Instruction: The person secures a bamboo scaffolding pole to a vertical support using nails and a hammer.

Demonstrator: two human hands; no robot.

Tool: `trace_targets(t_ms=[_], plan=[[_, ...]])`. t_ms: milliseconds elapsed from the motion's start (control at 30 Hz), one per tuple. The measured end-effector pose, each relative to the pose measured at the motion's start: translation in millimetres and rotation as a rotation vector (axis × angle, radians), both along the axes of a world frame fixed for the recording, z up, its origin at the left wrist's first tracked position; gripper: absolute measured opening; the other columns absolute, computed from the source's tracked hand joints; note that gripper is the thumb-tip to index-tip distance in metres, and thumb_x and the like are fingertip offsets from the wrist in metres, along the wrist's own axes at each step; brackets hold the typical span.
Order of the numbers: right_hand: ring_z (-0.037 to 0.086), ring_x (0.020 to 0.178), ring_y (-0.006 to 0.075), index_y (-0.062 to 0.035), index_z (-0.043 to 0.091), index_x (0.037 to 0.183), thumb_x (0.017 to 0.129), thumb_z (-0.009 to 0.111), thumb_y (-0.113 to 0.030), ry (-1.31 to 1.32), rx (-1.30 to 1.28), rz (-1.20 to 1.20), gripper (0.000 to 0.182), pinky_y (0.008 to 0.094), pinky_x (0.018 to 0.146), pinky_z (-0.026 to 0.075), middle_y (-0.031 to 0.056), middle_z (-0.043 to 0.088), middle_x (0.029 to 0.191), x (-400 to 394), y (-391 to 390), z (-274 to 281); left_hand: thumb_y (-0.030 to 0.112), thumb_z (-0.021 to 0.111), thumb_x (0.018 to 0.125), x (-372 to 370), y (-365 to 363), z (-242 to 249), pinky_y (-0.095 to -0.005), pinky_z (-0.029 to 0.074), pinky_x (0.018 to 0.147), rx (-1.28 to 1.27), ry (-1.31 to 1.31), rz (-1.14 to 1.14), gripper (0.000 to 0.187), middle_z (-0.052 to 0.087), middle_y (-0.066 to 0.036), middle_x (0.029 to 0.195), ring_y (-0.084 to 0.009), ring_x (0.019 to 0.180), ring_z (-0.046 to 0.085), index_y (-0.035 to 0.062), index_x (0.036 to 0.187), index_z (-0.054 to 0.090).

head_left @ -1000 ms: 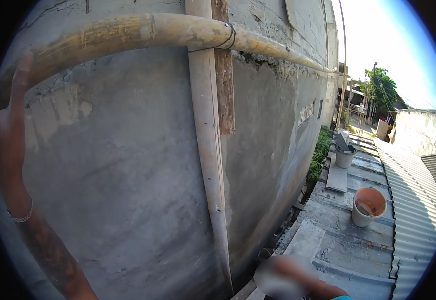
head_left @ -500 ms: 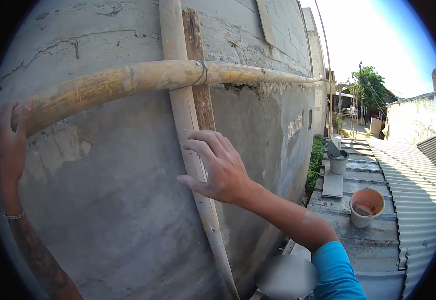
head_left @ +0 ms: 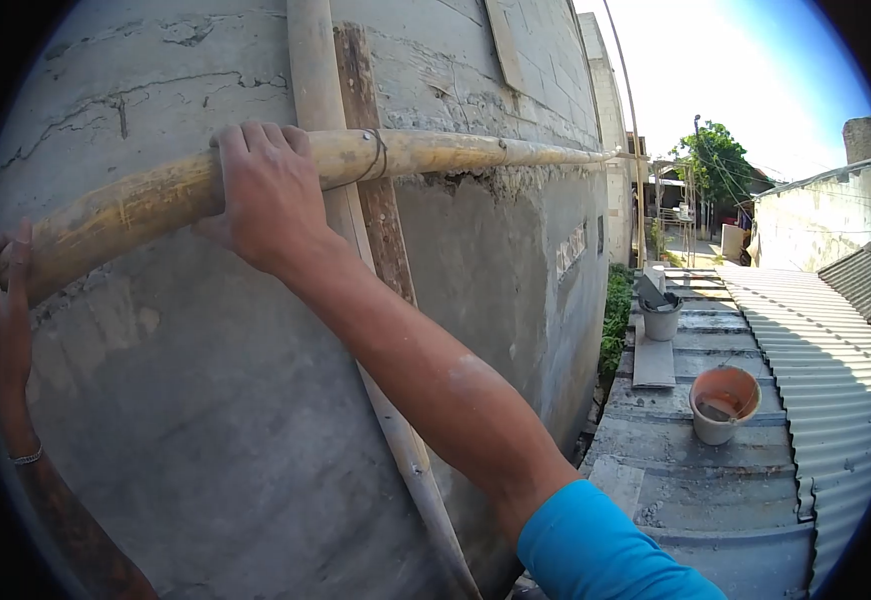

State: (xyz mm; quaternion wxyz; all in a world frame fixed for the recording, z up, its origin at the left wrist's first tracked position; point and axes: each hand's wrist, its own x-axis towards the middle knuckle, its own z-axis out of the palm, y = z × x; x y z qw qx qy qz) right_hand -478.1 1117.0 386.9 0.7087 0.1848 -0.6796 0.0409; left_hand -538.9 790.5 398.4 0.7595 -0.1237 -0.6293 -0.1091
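A horizontal bamboo pole (head_left: 456,152) runs across a grey plastered wall (head_left: 216,400), tied with wire to an upright bamboo pole (head_left: 308,60) and a wooden plank (head_left: 376,215). My right hand (head_left: 268,195) is closed over the horizontal pole just left of the tie. My left hand (head_left: 4,310) holds the same pole at its left end, at the frame's edge; a bracelet sits on that wrist.
Below on the right lies a concrete ledge (head_left: 676,440) with an orange-lined bucket (head_left: 724,402) and a grey bucket (head_left: 661,318) farther back. A corrugated metal roof (head_left: 826,360) borders it. Green plants (head_left: 616,315) grow along the wall's foot.
My right hand rose from below, passed the upright pole and closed on the horizontal pole. My left hand went from flat on the pole to gripping it. The view shifted right.
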Motion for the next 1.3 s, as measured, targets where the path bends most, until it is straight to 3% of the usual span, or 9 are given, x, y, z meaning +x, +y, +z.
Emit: trace_targets(t_ms=[400,533,567,600,633,700,833,1000,1300], plan=[[0.055,0.109,0.0294,-0.0039,0.058,0.109,0.060,0.086,-0.030,-0.083,-0.025,-0.135,0.062,0.0427,0.102,0.035,0.0128,0.061,0.108,5,-5,5,0.044,0.050,0.098,7,-28,7,-0.0348,0.042,0.099,-0.033,0.037,0.012,0.047,0.064,-0.008,0.113,-0.0200,0.105,0.059,0.0044,0.119,0.063],[0.056,0.110,0.0322,-0.0042,0.061,0.110,0.063,0.084,-0.035,0.028,-0.012,-0.173,0.061,0.0429,0.100,0.037,0.0137,0.063,0.109,-8,-6,0,0.061,0.038,0.095,9,-75,14,-0.0386,0.041,0.096,-0.013,-0.029,0.086,0.063,0.063,-0.010,0.112,-0.0266,0.103,0.059,0.0074,0.120,0.061],[0.057,0.106,0.0339,-0.0041,0.061,0.109,0.064,0.082,-0.033,0.050,-0.004,-0.207,0.058,0.0424,0.096,0.040,0.0145,0.064,0.107,-6,-7,0,0.067,0.035,0.092,54,-45,9,-0.0403,0.042,0.089,0.023,-0.304,0.204,0.072,0.065,-0.016,0.109,-0.0317,0.101,0.061,0.0055,0.114,0.065],[0.059,0.102,0.0356,-0.0039,0.061,0.112,0.065,0.080,-0.030,0.037,0.025,-0.221,0.057,0.0425,0.091,0.043,0.0159,0.064,0.107,-9,-2,1,0.069,0.038,0.089,57,-37,3,-0.0417,0.042,0.080,-0.021,-0.148,0.101,0.075,0.065,-0.022,0.093,-0.0344,0.091,0.061,0.0007,0.100,0.067],[0.061,0.102,0.0331,-0.0033,0.060,0.114,0.066,0.078,-0.027,0.029,0.064,-0.168,0.057,0.0408,0.089,0.045,0.0157,0.064,0.110,-11,4,5,0.069,0.038,0.089,52,-33,-1,-0.0417,0.042,0.080,-0.038,-0.101,0.115,0.075,0.065,-0.022,0.093,-0.0345,0.091,0.061,0.0007,0.100,0.066],[0.063,0.104,0.0293,0.0018,0.059,0.111,0.071,0.077,-0.020,-0.092,0.066,0.127,0.049,0.0382,0.088,0.047,0.0172,0.067,0.107,-14,-22,3,0.069,0.038,0.089,39,-10,-2,-0.0418,0.042,0.080,-0.068,-0.006,0.100,0.075,0.064,-0.022,0.094,-0.0346,0.092,0.060,0.0006,0.100,0.066],[0.063,0.104,0.0295,0.0023,0.059,0.112,0.071,0.077,-0.020,-0.146,0.067,0.452,0.050,0.0381,0.088,0.048,0.0176,0.067,0.107,-75,-180,-4,0.069,0.038,0.089,-8,-7,5,-0.0419,0.042,0.081,-0.158,0.048,0.106,0.074,0.064,-0.022,0.095,-0.0349,0.093,0.060,0.0005,0.101,0.066],[0.063,0.104,0.0298,0.0030,0.058,0.112,0.070,0.077,-0.020,-0.187,0.056,0.565,0.052,0.0381,0.088,0.048,0.0181,0.067,0.107,-97,-290,-10,0.068,0.038,0.089,-21,-19,8,-0.0421,0.042,0.082,-0.206,0.001,0.176,0.074,0.063,-0.022,0.096,-0.0351,0.094,0.059,0.0004,0.102,0.065],[0.063,0.104,0.0302,0.0042,0.057,0.113,0.070,0.077,-0.021,-0.233,0.027,0.644,0.054,0.0380,0.088,0.048,0.0190,0.066,0.107,-109,-364,-13,0.067,0.039,0.089,-41,-15,22,-0.0423,0.041,0.083,-0.254,-0.044,0.231,0.073,0.061,-0.023,0.099,-0.0357,0.096,0.058,0.0001,0.103,0.064]])
